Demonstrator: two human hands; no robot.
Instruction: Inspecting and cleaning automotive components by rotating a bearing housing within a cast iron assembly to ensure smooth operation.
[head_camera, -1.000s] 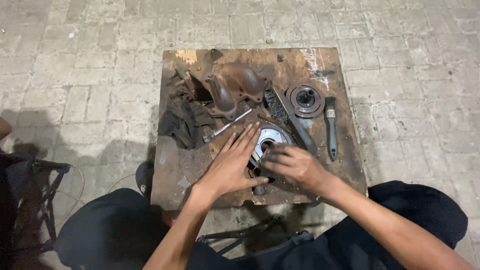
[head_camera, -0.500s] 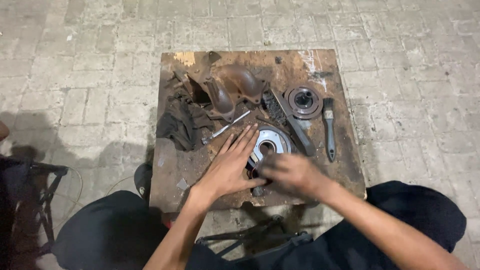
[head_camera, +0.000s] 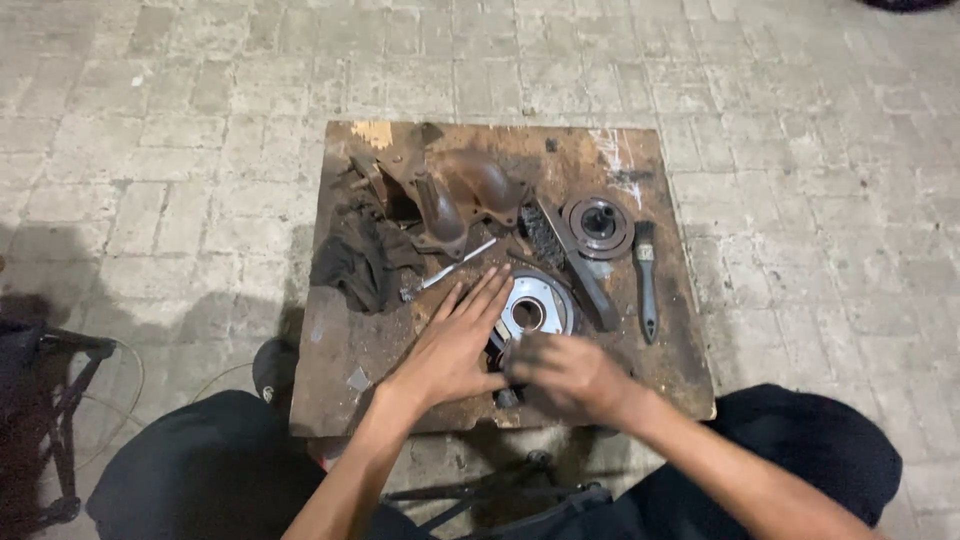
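Observation:
A round shiny metal disc (head_camera: 540, 303) with a centre hole lies on a worn wooden board (head_camera: 350, 340). My left hand (head_camera: 455, 340) lies flat, fingers spread, on the disc's left edge. My right hand (head_camera: 565, 372) is blurred just below the disc, fingers curled near its lower rim; what it grips is hidden.
On the board lie a rusty cast metal housing (head_camera: 460, 195), a dark rag (head_camera: 360, 255), a small wrench (head_camera: 447, 270), a wire brush (head_camera: 570, 262), a round pulley-like part (head_camera: 597, 225) and a paintbrush (head_camera: 646, 280). Brick paving surrounds the board. A dark metal frame (head_camera: 60, 400) stands at left.
My right hand has shifted down and slightly right, away from the disc's centre, and is now blurred with motion. My left hand stays flat on the disc.

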